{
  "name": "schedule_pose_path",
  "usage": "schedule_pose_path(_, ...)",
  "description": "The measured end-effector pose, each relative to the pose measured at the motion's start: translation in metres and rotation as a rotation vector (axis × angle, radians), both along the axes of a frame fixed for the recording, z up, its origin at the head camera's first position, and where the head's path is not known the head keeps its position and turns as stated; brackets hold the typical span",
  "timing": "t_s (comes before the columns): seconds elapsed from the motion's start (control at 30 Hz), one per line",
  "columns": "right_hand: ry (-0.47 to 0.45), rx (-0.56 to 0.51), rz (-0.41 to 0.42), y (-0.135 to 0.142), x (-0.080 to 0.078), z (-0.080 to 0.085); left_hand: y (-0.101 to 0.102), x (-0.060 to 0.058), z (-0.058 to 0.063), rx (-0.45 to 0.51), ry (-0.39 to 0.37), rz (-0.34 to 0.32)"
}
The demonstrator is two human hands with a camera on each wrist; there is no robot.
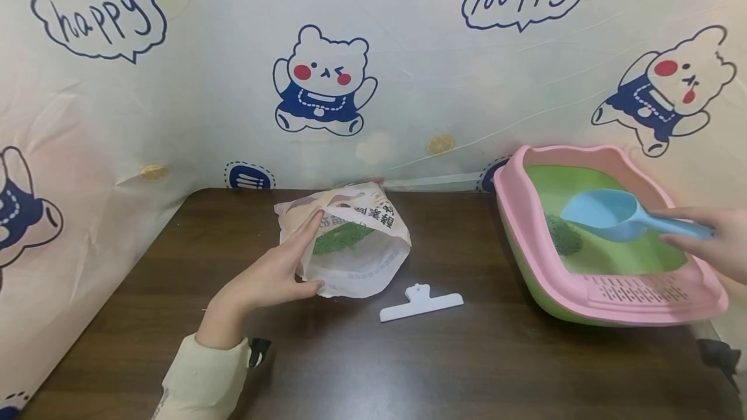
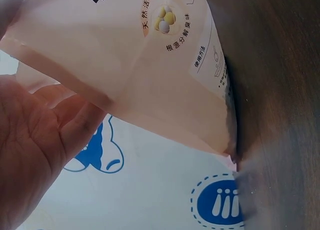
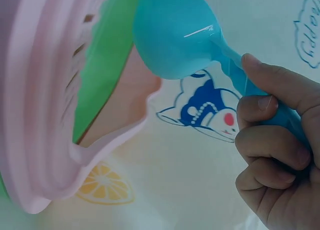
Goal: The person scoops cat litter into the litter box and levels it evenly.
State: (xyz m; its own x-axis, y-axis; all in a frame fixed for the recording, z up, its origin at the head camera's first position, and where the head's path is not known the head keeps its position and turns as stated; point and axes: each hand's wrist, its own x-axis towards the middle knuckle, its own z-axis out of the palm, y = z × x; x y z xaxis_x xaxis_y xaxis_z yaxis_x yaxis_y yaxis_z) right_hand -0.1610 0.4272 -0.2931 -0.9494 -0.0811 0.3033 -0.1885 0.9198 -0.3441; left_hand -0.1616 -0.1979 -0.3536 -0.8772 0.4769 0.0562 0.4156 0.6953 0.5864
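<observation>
My left hand [image 1: 280, 271] holds the side of a paper-like bag [image 2: 145, 85] near its mouth, fingers along the top and thumb by the lower rim. The bag lies on its side with its mouth toward me, and green granules [image 1: 343, 238] show inside. At the right, my right hand [image 3: 280, 155] grips the handle of a blue scoop [image 3: 175, 40]. The scoop is over a litter box with a pink rim [image 1: 528, 238] and green inside. A small heap of green granules [image 1: 563, 236] lies in the box, beside the scoop in the head view.
A white sealing clip [image 1: 421, 303] lies on the dark wooden table [image 1: 350, 368], between the bag and the litter box. Behind the table hangs a pale cloth [image 1: 420, 96] printed with bears and the word happy.
</observation>
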Motion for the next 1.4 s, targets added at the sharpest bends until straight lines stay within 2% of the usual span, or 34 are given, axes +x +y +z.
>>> schedule_pose_path(0.2, 0.043, -0.051, -0.011, -0.009, 0.008, 0.0, 0.0, 0.0, 0.001, 0.005, -0.004, 0.001)
schedule_pose_path(0.43, 0.078, -0.179, 0.021, -0.025, 0.014, 0.007, 0.001, 0.0, 0.0, 0.006, 0.006, 0.0)
schedule_pose_path(0.7, 0.13, -0.146, 0.018, -0.04, 0.018, 0.013, 0.001, 0.0, 0.0, 0.003, 0.018, -0.003)
schedule_pose_path(0.97, 0.144, -0.222, 0.042, -0.043, 0.022, 0.015, 0.002, 0.001, 0.001, -0.006, 0.016, 0.002)
schedule_pose_path(1.17, 0.12, -0.232, 0.029, -0.058, 0.026, 0.019, 0.002, 0.0, 0.002, -0.002, 0.012, -0.001)
schedule_pose_path(1.3, 0.12, -0.27, 0.049, -0.07, 0.025, 0.019, 0.002, 0.0, 0.001, -0.006, 0.014, -0.002)
schedule_pose_path(1.4, 0.119, -0.26, 0.063, -0.077, 0.024, 0.018, 0.002, 0.0, 0.001, -0.01, 0.022, -0.001)
